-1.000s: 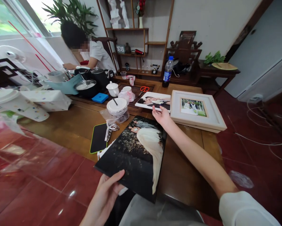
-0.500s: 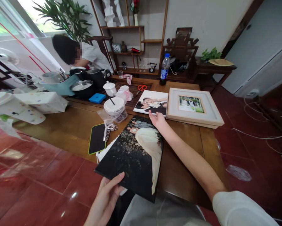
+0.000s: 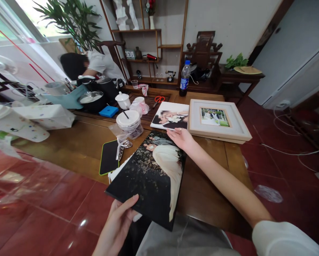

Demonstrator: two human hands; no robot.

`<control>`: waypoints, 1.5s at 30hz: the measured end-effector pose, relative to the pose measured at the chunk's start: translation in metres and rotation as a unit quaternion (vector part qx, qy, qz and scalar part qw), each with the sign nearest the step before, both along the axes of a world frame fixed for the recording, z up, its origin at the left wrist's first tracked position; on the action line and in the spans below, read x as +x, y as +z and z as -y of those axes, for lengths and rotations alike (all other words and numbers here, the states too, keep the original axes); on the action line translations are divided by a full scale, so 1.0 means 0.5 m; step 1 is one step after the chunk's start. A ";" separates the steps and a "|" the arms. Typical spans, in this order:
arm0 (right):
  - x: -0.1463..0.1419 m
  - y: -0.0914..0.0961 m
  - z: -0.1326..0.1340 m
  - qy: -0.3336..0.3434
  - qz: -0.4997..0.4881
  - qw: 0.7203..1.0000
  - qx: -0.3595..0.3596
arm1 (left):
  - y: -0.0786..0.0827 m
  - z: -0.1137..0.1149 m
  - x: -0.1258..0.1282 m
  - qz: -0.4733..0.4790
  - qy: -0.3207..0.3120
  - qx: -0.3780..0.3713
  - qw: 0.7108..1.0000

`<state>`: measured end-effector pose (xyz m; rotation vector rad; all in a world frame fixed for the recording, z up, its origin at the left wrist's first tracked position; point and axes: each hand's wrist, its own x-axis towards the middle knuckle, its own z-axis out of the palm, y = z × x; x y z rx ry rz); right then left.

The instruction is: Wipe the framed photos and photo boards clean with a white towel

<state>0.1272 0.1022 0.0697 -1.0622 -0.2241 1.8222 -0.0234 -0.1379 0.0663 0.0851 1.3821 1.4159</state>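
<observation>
Lower middle of frame: left hand (image 3: 119, 213), grip pinching the near edge of a dark, glossy rectangular photo panel (image 3: 148, 177), thumb flat on the printed face, other fingers beneath. Panel lies face up at centre frame, slanted; print shows a couple, one in a long pale gown. Near end juts past the edge of the brown wooden bench (image 3: 218, 154); cannot tell whether the far end rests on it.

Right hand (image 3: 183, 139) at the panel's upper right corner, palm turned upward, grip loosely spread, fingers slightly bent; contact with the panel unclear.

Just beyond that hand, a white-edged photo print (image 3: 175, 121) lies flat. Right of it, a pale wooden box frame (image 3: 239, 128) with a small couple's photo set in a wide mount.

Left of the panel: black tablet with a green rim (image 3: 108, 158), then a round white-lidded plastic tub (image 3: 128, 119). Farther up, orange-handled scissors (image 3: 160, 99) and a blue-capped plastic bottle of dark liquid (image 3: 185, 80).

Upper left: another person in a white short-sleeved top (image 3: 97, 64), bent forward, hands hidden.
</observation>
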 end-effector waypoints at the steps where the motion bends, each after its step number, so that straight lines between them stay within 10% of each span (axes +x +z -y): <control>1: 0.020 0.006 0.018 0.048 0.043 0.997 0.050 | 0.004 0.004 -0.006 -0.003 -0.003 -0.003 1.000; 5: 0.123 0.019 0.090 0.143 0.330 0.858 0.367 | 0.023 0.024 -0.048 -0.027 0.013 -0.010 1.000; 7: 0.174 0.018 0.118 0.128 0.434 0.796 0.403 | 0.032 0.028 -0.079 -0.037 0.028 -0.014 0.999; 12: 0.266 0.008 0.166 0.258 0.286 0.899 0.206 | 0.045 -0.006 -0.130 -0.012 -0.022 -0.033 0.999; 16: 0.310 0.008 0.218 0.232 0.220 0.940 0.122 | 0.039 -0.064 -0.091 0.032 -0.147 0.017 0.988; 22: 0.404 -0.004 0.310 0.104 0.361 0.921 0.099 | 0.040 -0.122 -0.003 0.015 -0.304 0.115 0.946; 26: 0.477 -0.021 0.356 0.030 0.399 0.916 0.028 | 0.060 -0.104 -0.012 -0.200 -0.296 0.151 0.922; 35: 0.510 -0.039 0.380 -0.009 0.441 0.897 -0.020 | -0.023 -0.009 -0.092 -0.707 -0.226 0.081 0.665; 45: 0.485 -0.050 0.332 0.037 0.418 0.908 0.001 | -0.054 -0.030 -0.105 -0.707 -0.189 -0.078 0.676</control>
